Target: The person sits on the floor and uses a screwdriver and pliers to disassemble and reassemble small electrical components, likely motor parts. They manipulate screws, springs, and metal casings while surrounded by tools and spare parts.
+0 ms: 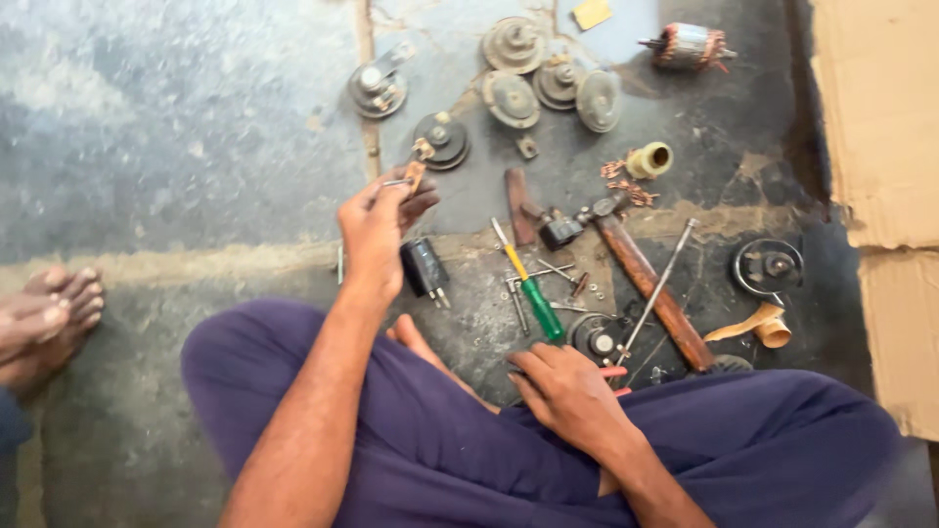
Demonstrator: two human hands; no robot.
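The left hand point(377, 223) pinches a small metal part point(409, 179) at its far fingertips, while the right hand point(567, 389), loosely open, rests nearest the green-handled screwdriver point(529, 286), which lies just beyond it.

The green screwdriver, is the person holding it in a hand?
No, the green screwdriver lies on the floor between the left hand and the right hand, touching neither.

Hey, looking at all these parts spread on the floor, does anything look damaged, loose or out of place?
Yes. By the small yellowish spool lies a tangle of loose copper wire, unwound and frayed on the floor. Small screws lie scattered near the green-handled screwdriver. The disc-shaped parts look worn and grimy, but no breakage is clear.
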